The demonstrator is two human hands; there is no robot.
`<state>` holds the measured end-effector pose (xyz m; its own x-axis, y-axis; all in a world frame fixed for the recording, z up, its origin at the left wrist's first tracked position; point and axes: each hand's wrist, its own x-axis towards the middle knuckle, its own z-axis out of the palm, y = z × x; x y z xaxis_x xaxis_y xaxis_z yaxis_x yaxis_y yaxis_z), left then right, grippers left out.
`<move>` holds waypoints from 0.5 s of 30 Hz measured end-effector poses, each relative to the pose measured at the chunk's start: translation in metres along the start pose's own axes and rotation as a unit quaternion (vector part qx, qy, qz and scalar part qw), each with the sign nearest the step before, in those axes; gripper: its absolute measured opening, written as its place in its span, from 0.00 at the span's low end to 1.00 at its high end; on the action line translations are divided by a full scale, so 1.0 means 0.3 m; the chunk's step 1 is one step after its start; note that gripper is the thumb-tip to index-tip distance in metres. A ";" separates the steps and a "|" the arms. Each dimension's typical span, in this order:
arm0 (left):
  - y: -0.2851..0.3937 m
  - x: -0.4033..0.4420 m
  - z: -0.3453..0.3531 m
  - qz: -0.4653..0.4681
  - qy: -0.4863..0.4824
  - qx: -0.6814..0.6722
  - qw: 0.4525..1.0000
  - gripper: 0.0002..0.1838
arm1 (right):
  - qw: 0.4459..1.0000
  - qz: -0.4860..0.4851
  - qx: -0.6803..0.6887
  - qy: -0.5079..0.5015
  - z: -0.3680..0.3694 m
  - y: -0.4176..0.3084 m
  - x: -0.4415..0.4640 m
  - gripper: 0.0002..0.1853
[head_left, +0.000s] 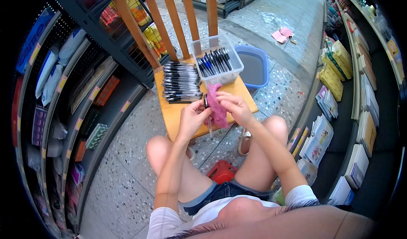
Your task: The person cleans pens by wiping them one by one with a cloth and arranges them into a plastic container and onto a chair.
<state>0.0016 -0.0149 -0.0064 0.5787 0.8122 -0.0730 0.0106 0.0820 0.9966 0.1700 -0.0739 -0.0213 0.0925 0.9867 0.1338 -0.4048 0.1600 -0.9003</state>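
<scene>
My left hand (194, 117) pinches a pen (210, 128) with a dark cap end up and a clear barrel pointing down, just over the chair's front edge. In my right hand (235, 108) is a pink cloth (218, 107), which hangs against the pen and covers part of it. Behind my left hand, a stack of black-capped pens (180, 81) lies on the wooden chair seat (178, 119). A clear plastic box (235, 71) stands beside the stack, with black and a few blue pens (214, 62) inside.
A blue basin (254, 85) sits on the floor right of the chair. Shelves with packaged goods (101, 90) rise on the left, and shelves of notebooks (319, 139) on the right. A pink paper (283, 34) lies farther off. A red stool (222, 171) shows between my legs.
</scene>
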 end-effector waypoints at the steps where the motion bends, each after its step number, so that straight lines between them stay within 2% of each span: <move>1: 0.001 0.000 0.007 0.002 0.022 0.027 0.999 0.06 | 0.999 -0.025 -0.046 -0.012 0.012 -0.002 -0.001 0.11; 3: -0.001 -0.004 0.017 0.034 0.039 0.106 0.993 0.08 | 0.980 -0.099 -0.167 -0.054 0.012 -0.003 0.015 0.12; 6: -0.014 -0.019 0.018 0.111 0.021 0.243 0.963 0.10 | 0.981 -0.019 -0.190 -0.029 0.036 0.003 0.007 0.11; 8: -0.036 -0.022 0.017 0.151 0.011 0.302 0.941 0.11 | 0.978 -0.024 -0.207 -0.011 0.031 0.030 0.014 0.10; 9: -0.036 -0.019 0.024 0.167 0.024 0.272 0.947 0.10 | 0.976 -0.027 -0.216 -0.003 0.034 0.033 0.020 0.09; 12: -0.011 -0.030 0.044 0.017 0.045 0.206 0.977 0.08 | 0.972 0.003 -0.230 0.039 0.051 0.018 0.029 0.07; 15: -0.005 -0.036 0.060 0.025 0.091 0.161 0.982 0.10 | 0.965 -0.059 -0.244 0.080 0.043 0.040 0.050 0.07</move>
<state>0.0100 -0.0341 -0.0065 0.4298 0.9029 0.0006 0.2594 -0.1241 0.9578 0.1549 -0.0566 -0.0249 0.2666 0.9390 0.2171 0.0901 0.2000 -0.9756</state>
